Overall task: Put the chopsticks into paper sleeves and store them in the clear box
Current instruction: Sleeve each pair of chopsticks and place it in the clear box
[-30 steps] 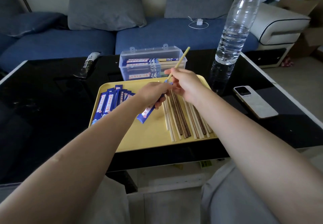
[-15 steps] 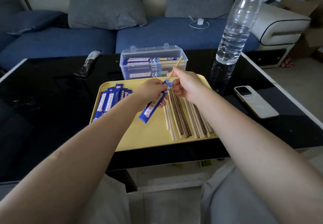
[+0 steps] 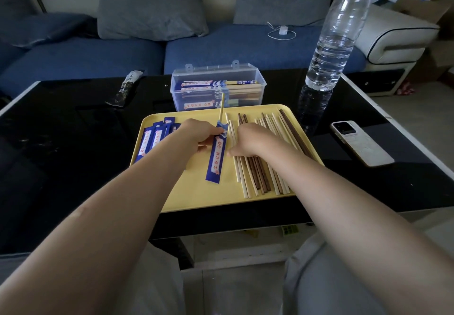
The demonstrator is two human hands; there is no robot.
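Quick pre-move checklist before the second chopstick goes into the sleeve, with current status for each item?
1. Sleeve held: ok, left hand pinches it near its open top.
2. First chopstick inserted: ok, its pale end sticks out of the top.
3. Second chopstick picked: not ok, right hand rests on the loose chopsticks on the tray; whether it grips one, cannot tell.
4. Matching colour available: ok, pale sticks lie among the dark ones.
5. Box ready: cannot tell whether its lid is open; sleeved pairs show inside.
6. Spare sleeves: ok, stacked on the tray's left.
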